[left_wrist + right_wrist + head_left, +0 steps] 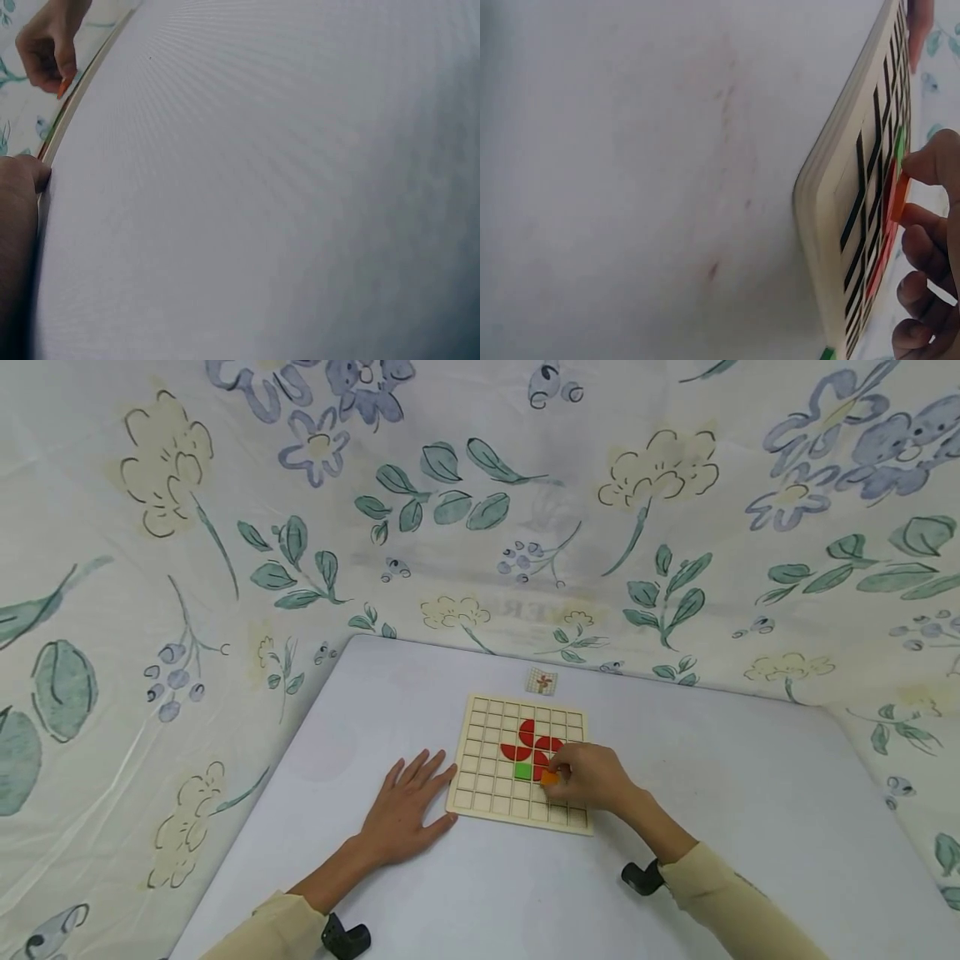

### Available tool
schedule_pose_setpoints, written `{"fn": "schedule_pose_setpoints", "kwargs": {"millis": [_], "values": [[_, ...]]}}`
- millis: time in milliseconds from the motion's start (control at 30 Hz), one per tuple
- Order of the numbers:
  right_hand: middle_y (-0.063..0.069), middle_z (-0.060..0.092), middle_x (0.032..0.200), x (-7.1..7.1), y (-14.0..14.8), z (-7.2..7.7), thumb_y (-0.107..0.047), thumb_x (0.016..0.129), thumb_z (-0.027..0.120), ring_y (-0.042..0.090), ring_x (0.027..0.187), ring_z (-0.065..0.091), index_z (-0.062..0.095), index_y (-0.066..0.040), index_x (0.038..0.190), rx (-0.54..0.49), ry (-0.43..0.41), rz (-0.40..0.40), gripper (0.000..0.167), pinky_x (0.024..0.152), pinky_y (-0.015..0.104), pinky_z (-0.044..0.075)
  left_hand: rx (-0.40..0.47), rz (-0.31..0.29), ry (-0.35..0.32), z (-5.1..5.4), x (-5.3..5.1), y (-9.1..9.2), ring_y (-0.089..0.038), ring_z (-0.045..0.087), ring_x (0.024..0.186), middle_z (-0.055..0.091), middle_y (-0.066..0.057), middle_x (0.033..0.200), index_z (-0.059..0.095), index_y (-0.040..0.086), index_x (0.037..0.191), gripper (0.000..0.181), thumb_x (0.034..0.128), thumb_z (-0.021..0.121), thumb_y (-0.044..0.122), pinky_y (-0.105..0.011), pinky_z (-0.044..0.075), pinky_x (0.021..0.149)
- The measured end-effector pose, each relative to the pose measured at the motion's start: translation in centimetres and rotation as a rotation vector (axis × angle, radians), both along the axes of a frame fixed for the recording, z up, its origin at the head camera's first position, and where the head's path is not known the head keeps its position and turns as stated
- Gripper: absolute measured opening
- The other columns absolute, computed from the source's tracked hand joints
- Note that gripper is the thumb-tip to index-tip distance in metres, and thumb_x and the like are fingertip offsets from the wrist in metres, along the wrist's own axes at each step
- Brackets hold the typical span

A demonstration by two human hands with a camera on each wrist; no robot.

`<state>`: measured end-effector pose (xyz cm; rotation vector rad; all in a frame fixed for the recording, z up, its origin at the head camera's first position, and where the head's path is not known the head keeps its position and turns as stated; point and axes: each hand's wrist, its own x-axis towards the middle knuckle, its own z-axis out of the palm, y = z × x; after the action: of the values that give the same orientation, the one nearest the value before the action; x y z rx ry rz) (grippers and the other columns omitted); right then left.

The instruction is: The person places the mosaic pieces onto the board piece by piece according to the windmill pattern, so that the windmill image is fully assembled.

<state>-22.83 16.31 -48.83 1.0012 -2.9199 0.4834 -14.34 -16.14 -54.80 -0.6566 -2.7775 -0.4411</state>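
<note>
A pale wooden grid board (486, 789) lies on the table with several red curved pieces (527, 732) set in its cells like a pinwheel. A green square tile (522, 771) sits just below them. My right hand (591, 775) pinches a small orange tile (901, 198) between thumb and forefinger, low over the board beside the green tile. Whether the orange tile touches the board I cannot tell. My left hand (405, 817) rests on the table with fingers spread, its fingertips and thumb at the board's left edge.
Behind the board lies a small pattern card (542, 682) showing a pinwheel on a grid. Something green (827, 353) shows at the board's edge in the right wrist view. The white table (735, 793) meets a flowered cloth (555, 527) at its back and left edges.
</note>
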Motion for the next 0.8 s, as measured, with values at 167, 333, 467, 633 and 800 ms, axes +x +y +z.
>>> {"fn": "schedule_pose_setpoints", "kwargs": {"millis": [167, 333, 467, 633, 800], "values": [[-0.014, 0.046, 0.059, 0.2, -1.5, 0.0, -0.032, 0.073, 0.08, 0.005, 0.057, 0.042, 0.069, -0.017, 0.075, 0.004, 0.052, 0.079, 0.019, 0.048, 0.021, 0.036, -0.001, 0.0, -0.005, 0.2, 0.0, 0.0, -0.033, 0.024, 0.145, 0.034, -0.01, 0.156, 0.047, 0.014, 0.148, 0.068, 0.0915, 0.058, 0.051, -0.058, 0.018, 0.112], [-0.014, 0.047, 0.06, 0.4, -2.8, 0.1, -0.029, 0.075, 0.078, 0.004, 0.056, 0.042, 0.068, -0.018, 0.073, -0.007, 0.074, 0.142, 0.015, 0.047, 0.02, 0.035, -0.002, -0.001, 0.0, 0.1, 0.0, 0.0, -0.033, 0.024, 0.145, 0.034, -0.01, 0.156, 0.047, 0.014, 0.148, 0.068, 0.0917, 0.058, 0.051, -0.059, 0.018, 0.112], [-0.014, 0.05, 0.064, 0.5, -3.5, -0.1, -0.03, 0.074, 0.079, 0.004, 0.058, 0.043, 0.072, -0.018, 0.077, 0.012, 0.073, 0.154, 0.013, 0.048, 0.02, 0.035, -0.004, 0.0, 0.002, 0.1, -0.1, 0.0, -0.032, 0.024, 0.145, 0.034, -0.01, 0.156, 0.047, 0.015, 0.148, 0.068, 0.0918, 0.058, 0.052, -0.058, 0.018, 0.113], [-0.015, 0.051, 0.065, 0.5, -3.8, -0.2, -0.032, 0.073, 0.08, 0.004, 0.059, 0.043, 0.073, -0.02, 0.079, 0.049, 0.088, 0.156, 0.015, 0.049, 0.02, 0.037, -0.015, 0.004, 0.001, 0.1, -0.1, 0.0, -0.031, 0.024, 0.145, 0.034, -0.009, 0.157, 0.047, 0.015, 0.148, 0.069, 0.0918, 0.057, 0.052, -0.057, 0.017, 0.113], [-0.012, 0.05, 0.064, 0.5, -3.7, 0.2, -0.037, 0.077, 0.08, 0.004, 0.058, 0.043, 0.075, -0.021, 0.081, 0.093, 0.074, 0.177, 0.017, 0.048, 0.02, 0.035, -0.014, 0.006, 0.0, 0.2, 0.0, 0.1, -0.032, 0.024, 0.145, 0.034, -0.01, 0.156, 0.047, 0.014, 0.147, 0.068, 0.0915, 0.058, 0.052, -0.057, 0.018, 0.113]]}}
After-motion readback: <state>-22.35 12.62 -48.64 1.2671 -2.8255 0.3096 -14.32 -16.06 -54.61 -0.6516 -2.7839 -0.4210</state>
